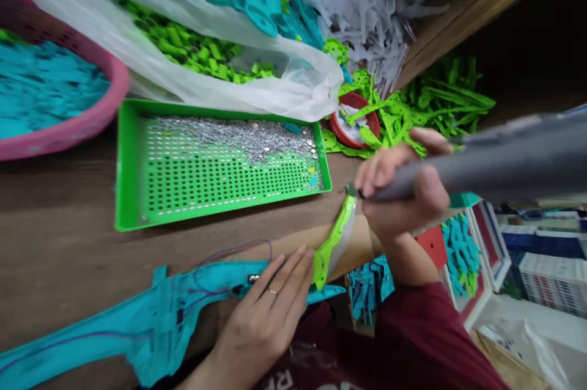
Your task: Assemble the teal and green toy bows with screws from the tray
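Note:
My left hand (270,310) lies flat, fingers stretched, over a long teal plastic toy shell (160,310) with thin wires running along it. Under its fingertips is one end of a bright green and translucent curved blade-like piece (337,243). My right hand (403,188) is wrapped round a dark grey cylindrical electric screwdriver (495,161), blurred and slanting in from the right. The tool's tip is at the upper end of the green piece. Behind the hands stands a green perforated tray (220,206) with many small silver screws (257,142).
A pink basket (117,96) of teal parts stands at left. Behind the tray, a white plastic bag (293,93) holds green pieces (183,41). Further back are teal and clear parts (362,5). A small red bowl (373,133) sits among green parts. A wooden beam (499,5) crosses upper right.

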